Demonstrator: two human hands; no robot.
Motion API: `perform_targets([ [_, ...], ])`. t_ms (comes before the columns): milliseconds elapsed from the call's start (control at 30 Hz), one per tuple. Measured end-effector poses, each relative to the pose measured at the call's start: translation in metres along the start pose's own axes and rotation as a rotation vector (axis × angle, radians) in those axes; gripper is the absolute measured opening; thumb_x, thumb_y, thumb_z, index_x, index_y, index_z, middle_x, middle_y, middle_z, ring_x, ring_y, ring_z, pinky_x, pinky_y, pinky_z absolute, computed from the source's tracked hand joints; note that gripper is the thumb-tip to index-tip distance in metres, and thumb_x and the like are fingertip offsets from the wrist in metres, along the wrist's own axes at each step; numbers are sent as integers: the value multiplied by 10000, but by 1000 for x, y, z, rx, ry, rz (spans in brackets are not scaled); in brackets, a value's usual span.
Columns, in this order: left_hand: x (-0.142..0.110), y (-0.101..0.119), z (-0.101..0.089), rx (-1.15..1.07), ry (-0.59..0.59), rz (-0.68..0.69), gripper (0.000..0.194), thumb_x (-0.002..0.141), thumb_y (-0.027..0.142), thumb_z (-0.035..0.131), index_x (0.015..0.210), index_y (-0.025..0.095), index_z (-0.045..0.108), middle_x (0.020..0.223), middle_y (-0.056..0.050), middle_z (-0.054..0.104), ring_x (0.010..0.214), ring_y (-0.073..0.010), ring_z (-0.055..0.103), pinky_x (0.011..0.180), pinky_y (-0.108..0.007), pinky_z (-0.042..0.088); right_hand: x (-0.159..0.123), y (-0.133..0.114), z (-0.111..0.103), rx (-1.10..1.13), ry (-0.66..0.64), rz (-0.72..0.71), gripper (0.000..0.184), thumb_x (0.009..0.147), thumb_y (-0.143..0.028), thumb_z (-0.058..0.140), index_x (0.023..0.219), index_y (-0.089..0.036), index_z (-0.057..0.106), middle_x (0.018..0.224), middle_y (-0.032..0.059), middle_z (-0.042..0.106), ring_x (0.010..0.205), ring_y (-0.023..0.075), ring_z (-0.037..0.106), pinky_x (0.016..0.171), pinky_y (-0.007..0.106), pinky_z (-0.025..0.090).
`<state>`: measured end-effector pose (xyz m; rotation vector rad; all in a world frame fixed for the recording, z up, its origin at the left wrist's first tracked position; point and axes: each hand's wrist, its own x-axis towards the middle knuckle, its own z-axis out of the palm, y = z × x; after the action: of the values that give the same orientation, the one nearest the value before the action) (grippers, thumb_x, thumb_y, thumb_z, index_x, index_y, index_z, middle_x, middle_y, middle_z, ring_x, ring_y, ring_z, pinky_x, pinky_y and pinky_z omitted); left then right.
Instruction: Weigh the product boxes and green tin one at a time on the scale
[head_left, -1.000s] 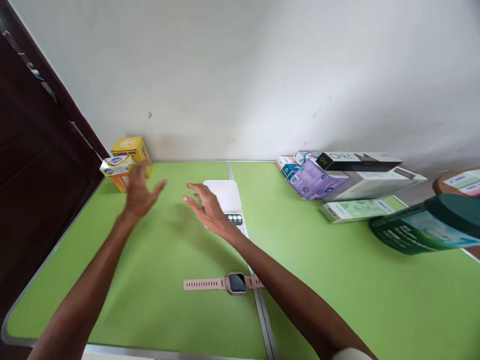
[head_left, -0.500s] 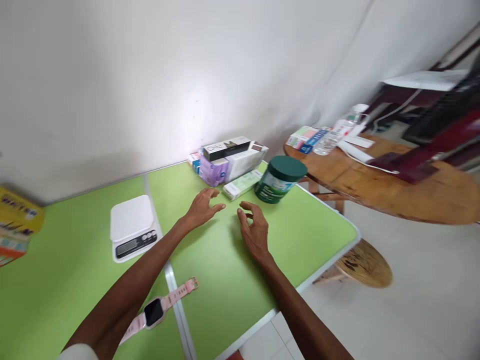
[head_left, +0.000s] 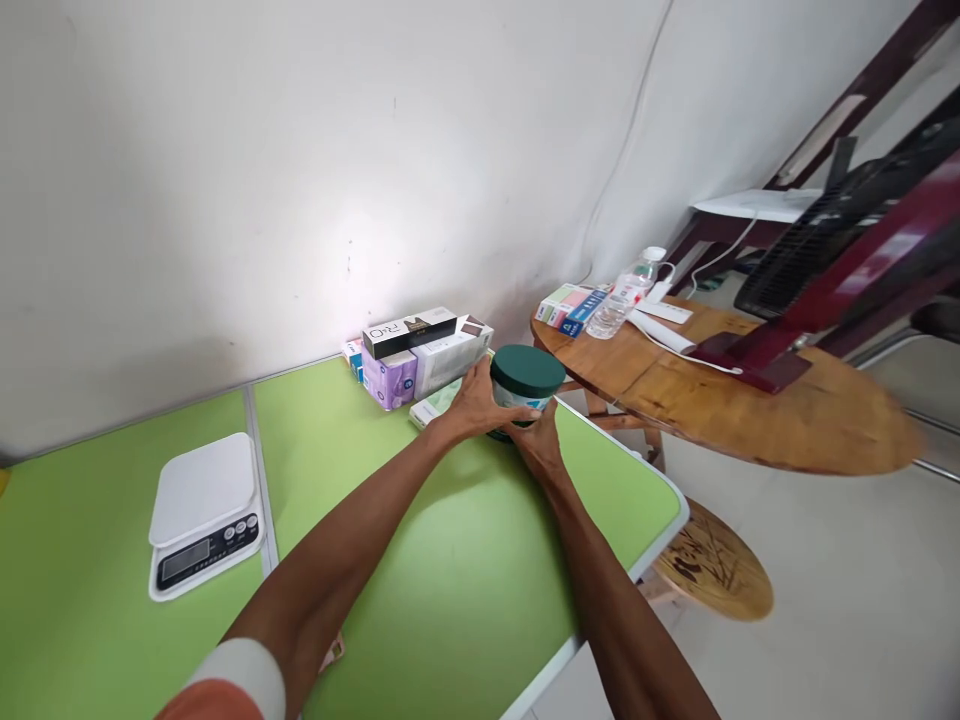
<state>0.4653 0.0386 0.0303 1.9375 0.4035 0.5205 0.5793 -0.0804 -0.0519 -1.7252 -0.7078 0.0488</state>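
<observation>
A round tub (head_left: 529, 370) with a dark green lid stands at the right part of the green table. My left hand (head_left: 478, 402) is wrapped round its left side, the thumb lying across the front. From below and the right, my right hand (head_left: 541, 440) grips the tub's front, close to the left thumb. Both hands cover most of the label. Just behind my left hand lies a flat pale green box (head_left: 436, 402), partly hidden by the fingers.
Stacked boxes, a black-and-white one (head_left: 411, 331) above a purple one (head_left: 390, 378), stand by the wall. A white kitchen scale (head_left: 206, 490) sits left. To the right are a wooden table (head_left: 720, 400) with a water bottle (head_left: 624, 295) and a wooden stool (head_left: 716, 560).
The view has swung right, away from the yellow box and the scale. Both hands moved from over the left of the table to the tub and closed round it.
</observation>
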Motion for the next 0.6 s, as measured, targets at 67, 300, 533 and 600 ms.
perform_targets([
  [67, 9, 0, 4, -70, 7, -10, 1348, 550, 536, 1068, 1670, 167, 415, 1743, -274, 447, 1664, -476, 376, 1352, -612, 353, -3, -5, 1, -19, -7, 60, 989, 578, -742, 866, 1340, -198, 548, 1337, 223, 733, 1187, 388, 698, 1041, 586, 565],
  [300, -34, 1, 6, -74, 55, -51, 1171, 473, 484, 1103, 1462, 176, 556, 1495, -219, 654, 1429, -422, 616, 1208, -590, 508, -59, -37, -4, -136, 25, 144, 827, 580, -657, 817, 1247, -221, 600, 1227, 191, 773, 1105, 419, 734, 918, 543, 607],
  [533, -151, 0, -12, -49, 163, -36, 1223, 451, 517, 1106, 1514, 273, 553, 1521, -186, 642, 1438, -459, 612, 1229, -650, 519, -162, -51, 2, -224, -78, 77, 833, 681, -669, 761, 1358, -196, 655, 1306, 233, 770, 1271, 489, 713, 988, 583, 605],
  [600, -179, 2, -34, -6, 236, -53, 1212, 471, 479, 1115, 1531, 315, 550, 1539, -206, 627, 1442, -472, 608, 1222, -653, 522, -177, -65, 20, -216, -162, 44, 801, 689, -668, 737, 1338, -201, 683, 1294, 244, 781, 1288, 515, 702, 1029, 636, 589],
])
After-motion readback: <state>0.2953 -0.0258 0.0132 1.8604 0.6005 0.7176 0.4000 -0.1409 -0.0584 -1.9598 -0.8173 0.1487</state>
